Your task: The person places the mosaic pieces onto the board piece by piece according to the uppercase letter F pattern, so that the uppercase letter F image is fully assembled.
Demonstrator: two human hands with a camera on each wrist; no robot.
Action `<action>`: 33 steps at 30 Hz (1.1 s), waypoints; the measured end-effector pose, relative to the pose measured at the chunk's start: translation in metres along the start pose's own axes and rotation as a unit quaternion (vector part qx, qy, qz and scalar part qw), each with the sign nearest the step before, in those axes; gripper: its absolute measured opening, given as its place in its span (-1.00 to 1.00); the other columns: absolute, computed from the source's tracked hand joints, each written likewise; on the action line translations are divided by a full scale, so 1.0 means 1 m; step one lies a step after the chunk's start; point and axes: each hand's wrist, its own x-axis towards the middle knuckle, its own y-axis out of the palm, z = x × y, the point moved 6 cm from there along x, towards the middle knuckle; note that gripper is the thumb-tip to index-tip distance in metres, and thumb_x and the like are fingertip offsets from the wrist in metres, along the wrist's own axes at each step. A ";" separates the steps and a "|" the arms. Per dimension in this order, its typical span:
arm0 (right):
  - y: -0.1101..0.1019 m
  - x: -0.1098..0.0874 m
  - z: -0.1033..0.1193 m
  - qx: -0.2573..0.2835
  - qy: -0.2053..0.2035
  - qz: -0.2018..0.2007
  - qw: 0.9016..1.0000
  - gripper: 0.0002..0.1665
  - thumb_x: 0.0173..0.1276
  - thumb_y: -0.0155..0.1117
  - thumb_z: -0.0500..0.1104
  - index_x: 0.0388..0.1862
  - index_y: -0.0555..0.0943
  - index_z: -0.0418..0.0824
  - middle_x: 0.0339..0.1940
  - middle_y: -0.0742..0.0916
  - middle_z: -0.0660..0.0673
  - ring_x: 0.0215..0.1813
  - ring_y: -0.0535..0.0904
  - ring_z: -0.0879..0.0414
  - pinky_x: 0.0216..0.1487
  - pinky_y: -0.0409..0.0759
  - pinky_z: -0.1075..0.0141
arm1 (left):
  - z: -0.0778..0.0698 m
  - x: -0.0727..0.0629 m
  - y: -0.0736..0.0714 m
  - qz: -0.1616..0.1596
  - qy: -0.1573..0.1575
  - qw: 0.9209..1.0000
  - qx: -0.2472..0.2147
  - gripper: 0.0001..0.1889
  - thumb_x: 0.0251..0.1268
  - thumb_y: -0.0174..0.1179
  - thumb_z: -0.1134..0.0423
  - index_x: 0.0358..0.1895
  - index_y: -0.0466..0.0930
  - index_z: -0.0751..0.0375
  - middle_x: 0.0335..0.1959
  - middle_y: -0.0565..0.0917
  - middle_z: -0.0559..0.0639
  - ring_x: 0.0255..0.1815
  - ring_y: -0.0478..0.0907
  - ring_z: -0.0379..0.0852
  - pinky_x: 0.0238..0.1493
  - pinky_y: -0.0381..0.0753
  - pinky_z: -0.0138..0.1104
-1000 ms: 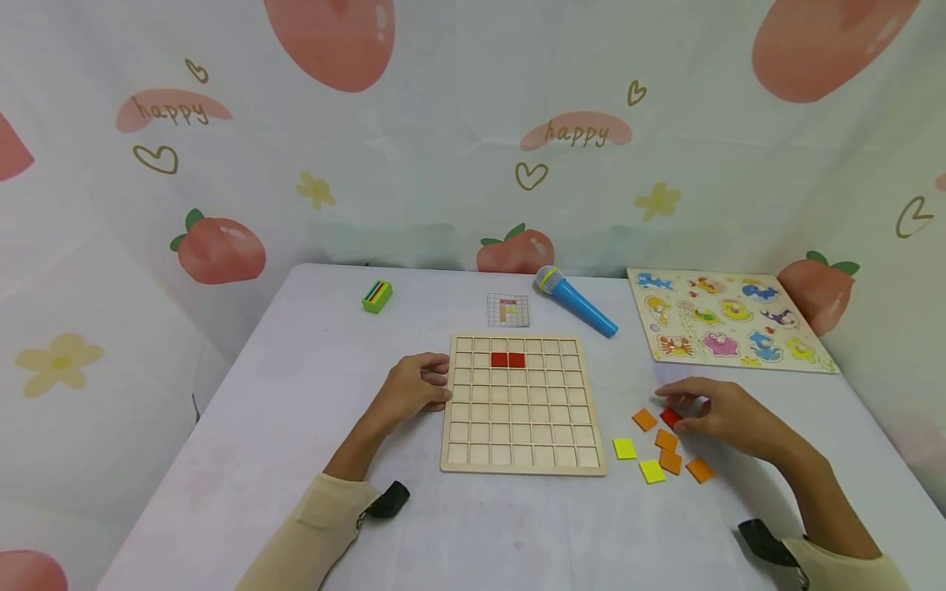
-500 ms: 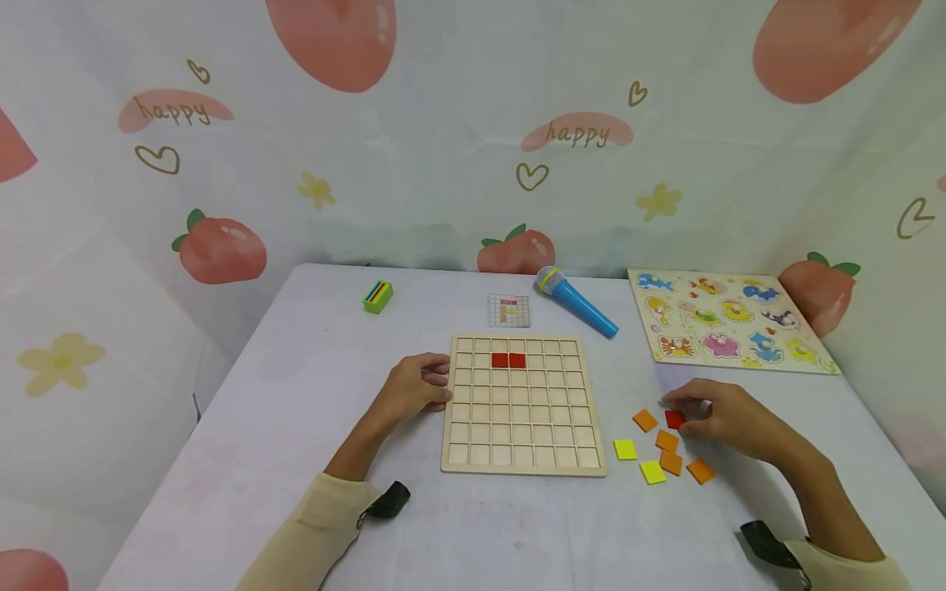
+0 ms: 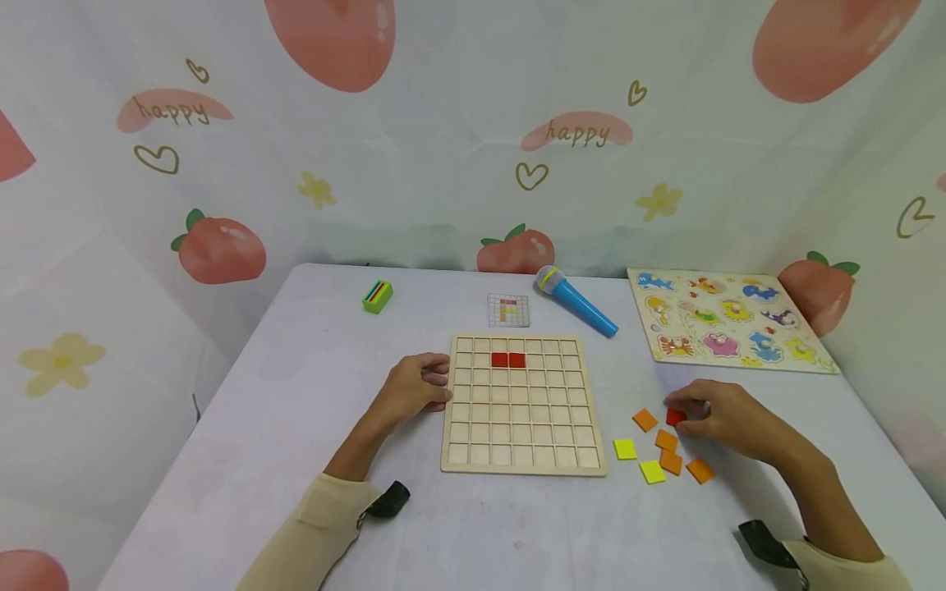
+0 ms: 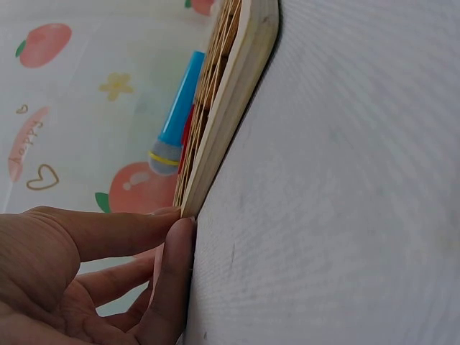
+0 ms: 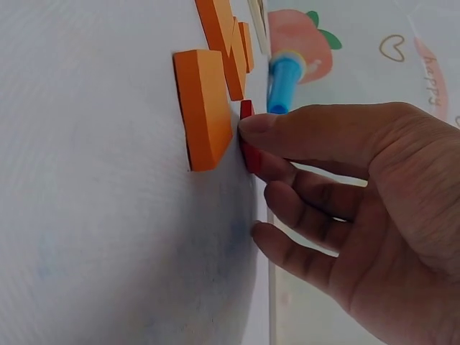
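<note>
A wooden grid board [image 3: 517, 416] lies mid-table, with two red square tiles [image 3: 508, 360] side by side in its second row from the far edge. My left hand [image 3: 417, 386] holds the board's left edge; the left wrist view has thumb and fingertip pinching its rim [image 4: 237, 93]. To the right of the board, my right hand [image 3: 720, 416] pinches another red tile [image 3: 676, 417] between thumb and fingers. In the right wrist view the thumb covers part of this red tile [image 5: 249, 153]. Several orange tiles [image 3: 670, 461] and two yellow tiles [image 3: 624, 449] lie loose close by.
Behind the board lies a small card [image 3: 508, 311] with a coloured grid pattern. A blue toy microphone [image 3: 584, 308] rests beside it. A puzzle board [image 3: 732, 320] with sea animals occupies the back right, and a green block [image 3: 378, 297] with coloured stripes the back left.
My right hand has shifted slightly to the right with the red tile, and its fingers have drawn in around it. The left hand and board stay put.
</note>
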 end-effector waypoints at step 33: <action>0.002 0.034 0.055 0.014 -0.105 -0.072 0.992 -0.67 0.32 0.52 -0.25 0.06 0.80 -0.20 -0.12 0.75 0.04 -0.08 0.58 0.08 -0.18 0.67 0.44 | 0.000 0.000 -0.001 0.001 -0.003 1.000 -0.009 -0.36 0.21 0.40 0.59 0.40 0.56 0.32 0.21 0.66 0.18 0.14 0.66 0.00 -0.18 0.86 -0.30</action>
